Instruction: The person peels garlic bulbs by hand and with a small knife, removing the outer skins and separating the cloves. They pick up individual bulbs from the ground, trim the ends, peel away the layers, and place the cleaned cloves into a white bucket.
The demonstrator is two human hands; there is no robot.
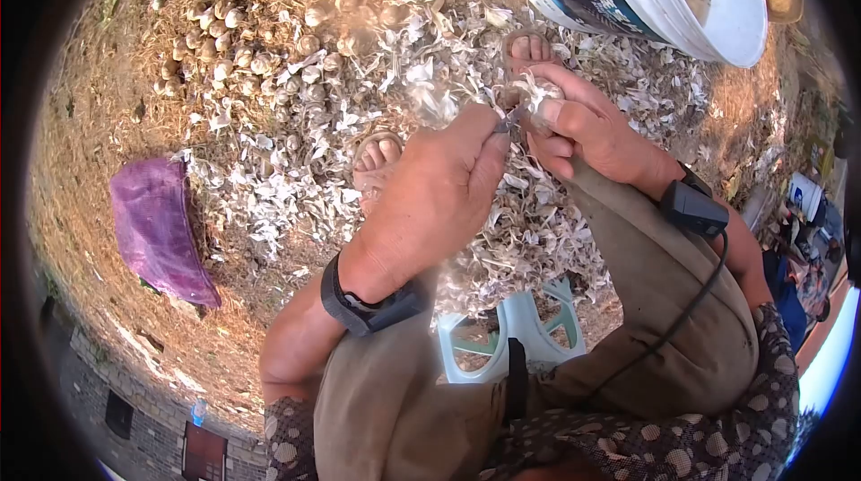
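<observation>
A whitish garlic bulb [544,102] with loose papery skin sits in my right hand [592,129], whose fingers are closed round it. My left hand [439,183] is closed in a pinch right beside the bulb. At its thumb tip shows a bit of a small metal blade [505,125]; the rest of it is hidden in the fist. Both hands are held close together above a spread of peeled garlic skins [529,239], between my knees.
Many whole garlic bulbs [229,19] lie on the dry ground at upper left. A white bucket [749,19] with garlic in it leans in at upper right. A purple cloth bag [160,230] lies at left. Beneath me is a pale green plastic stool [516,319].
</observation>
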